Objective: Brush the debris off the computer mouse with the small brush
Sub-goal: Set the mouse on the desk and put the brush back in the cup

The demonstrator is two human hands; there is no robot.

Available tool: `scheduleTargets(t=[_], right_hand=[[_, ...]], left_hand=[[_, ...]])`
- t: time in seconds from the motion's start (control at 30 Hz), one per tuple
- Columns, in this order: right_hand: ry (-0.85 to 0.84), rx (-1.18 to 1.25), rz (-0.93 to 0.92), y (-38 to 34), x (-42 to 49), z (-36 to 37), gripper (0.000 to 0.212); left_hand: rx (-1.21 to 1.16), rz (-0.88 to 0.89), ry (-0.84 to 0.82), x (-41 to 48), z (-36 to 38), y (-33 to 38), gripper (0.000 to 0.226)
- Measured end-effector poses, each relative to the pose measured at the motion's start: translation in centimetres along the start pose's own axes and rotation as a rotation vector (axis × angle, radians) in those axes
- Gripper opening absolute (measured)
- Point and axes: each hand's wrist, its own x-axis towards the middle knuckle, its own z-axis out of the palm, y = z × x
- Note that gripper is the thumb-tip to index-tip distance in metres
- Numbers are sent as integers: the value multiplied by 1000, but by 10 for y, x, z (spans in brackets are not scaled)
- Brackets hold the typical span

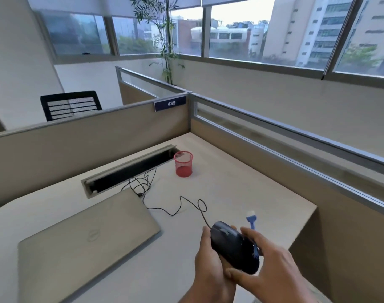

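**Mouse lifted off the counter for a brushing at an office cubicle**

A closed laptop [88, 235] lies at the left of the pale counter [241, 193], a cable slot [129, 169] and a red mesh cup [183, 164] behind it. A thin black cord [180, 204] loops across the surface toward the black mouse [232, 246], which is held up above the counter's near edge. The left hand [208, 265] is wrapped around the mouse's left side and underside, gripping it firmly. The right hand [267, 272] is closed on the blue brush [251, 224], its thumb resting against the mouse's near end and its fingers curled around the handle.

The mouse looks light, rigid and smooth-shelled, likely slick; holding it by the flanks seems to leave the top free for sweeping. The brush appears small, light plastic, best pinched low on the handle.

The pale bristle tip is blurred, much of the handle is hidden behind the mouse and fingers, and no debris can be made out.
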Motion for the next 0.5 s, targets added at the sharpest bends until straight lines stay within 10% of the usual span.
scheduleTargets(t=[0.5], right_hand=[[296, 35, -134, -97, 12, 80, 75]], left_hand=[[20, 275, 42, -21, -107, 102, 65]])
